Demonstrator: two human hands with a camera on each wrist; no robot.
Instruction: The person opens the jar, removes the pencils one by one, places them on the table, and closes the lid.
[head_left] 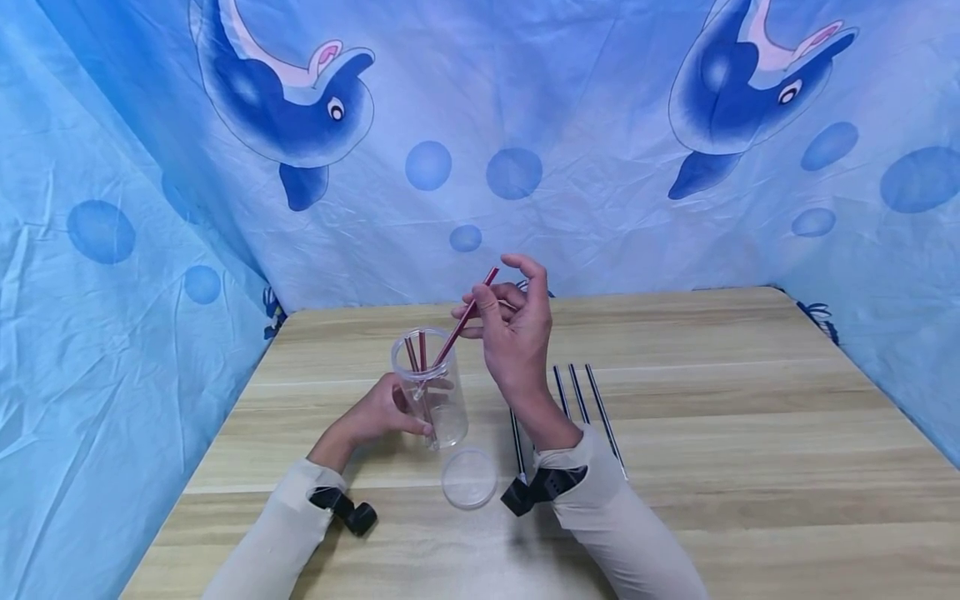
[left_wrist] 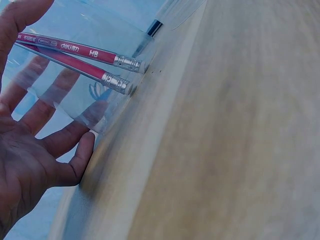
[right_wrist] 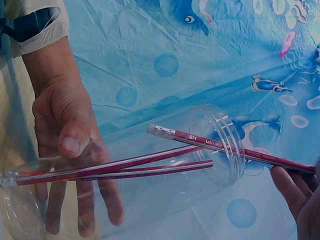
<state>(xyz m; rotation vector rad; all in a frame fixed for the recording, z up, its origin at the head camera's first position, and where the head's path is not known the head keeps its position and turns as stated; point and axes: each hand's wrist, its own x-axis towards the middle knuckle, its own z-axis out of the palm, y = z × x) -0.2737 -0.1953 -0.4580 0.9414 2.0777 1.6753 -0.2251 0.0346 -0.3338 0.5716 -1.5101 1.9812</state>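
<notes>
My left hand [head_left: 375, 410] holds a clear plastic jar [head_left: 452, 417], its thumb and fingers around the lower side. Two red pencils [right_wrist: 120, 167] stand inside, leaning, with their eraser ends [left_wrist: 119, 83] at the bottom. Above the jar's open mouth, my right hand [head_left: 521, 329] pinches a third red pencil [head_left: 471, 309] between thumb and fingers, the index finger raised. That pencil slants through the mouth; the right wrist view shows its eraser end [right_wrist: 161, 131] inside the jar, short of the bottom.
A round clear lid [head_left: 469, 479] lies on the wooden table [head_left: 750, 400] in front of the jar. Several slim dark pencil-like sticks [head_left: 596, 396] lie side by side at the right, partly hidden under my right forearm. A blue dolphin-print cloth [head_left: 480, 108] hangs behind.
</notes>
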